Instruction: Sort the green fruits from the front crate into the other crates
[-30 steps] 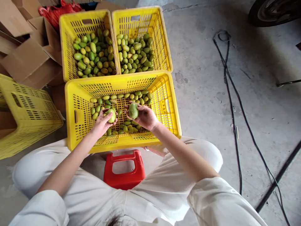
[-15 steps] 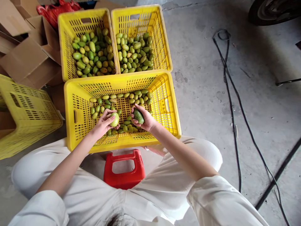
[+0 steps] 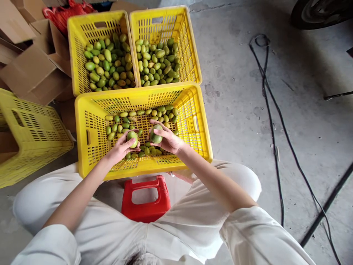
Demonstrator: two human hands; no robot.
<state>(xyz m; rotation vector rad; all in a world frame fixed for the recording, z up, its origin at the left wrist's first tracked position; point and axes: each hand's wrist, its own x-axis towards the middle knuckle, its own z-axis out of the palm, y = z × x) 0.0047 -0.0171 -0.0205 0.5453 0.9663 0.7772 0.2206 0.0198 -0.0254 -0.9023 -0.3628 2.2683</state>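
Over the near yellow crate (image 3: 93,162), my left hand (image 3: 121,147) is closed round a light green oval fruit (image 3: 132,139). Level with it, my right hand (image 3: 168,140) grips a darker green oval fruit (image 3: 156,134) between thumb and fingers. The two fruits are a short gap apart. Below the hands, several small green and yellowish fruits (image 3: 147,151) lie on the slatted crate floor. More of the same fruits (image 3: 164,111) are spread along the crate's far side. My hands hide part of the crate's middle.
Two yellow crates of green fruit stand behind, one on the left (image 3: 70,55) and one on the right (image 3: 195,55). Another yellow crate (image 3: 41,125) and cardboard boxes (image 3: 30,70) are at left. A red stool (image 3: 146,213) sits between my knees. Black cables (image 3: 271,147) cross the floor.
In my right hand the dark fruit has been turned and moved slightly left, with the fingers now more extended. My left hand has tilted its fruit a little.
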